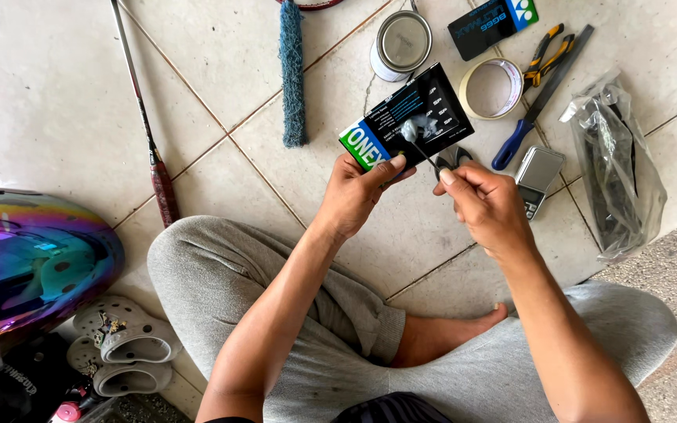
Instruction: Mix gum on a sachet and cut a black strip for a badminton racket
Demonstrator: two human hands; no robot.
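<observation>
My left hand [358,192] grips a flat black card package [407,116] with a green and blue end, held up over the tiled floor. A clear plastic window with something pale inside shows on its face. My right hand [486,205] pinches a thin dark strand [423,153] that runs up to the package's plastic window. I sit cross-legged in grey trousers, with a bare foot showing under my right arm.
On the tiles lie a blue towel grip [292,74], a round tin [401,43], a tape roll [493,86], pliers [546,53], a blue-handled file [538,102], a small scale [538,176], a plastic bag [617,172], a second black package [491,23], a racket shaft [146,125]. An iridescent helmet [29,258] and sandals [115,345] sit left.
</observation>
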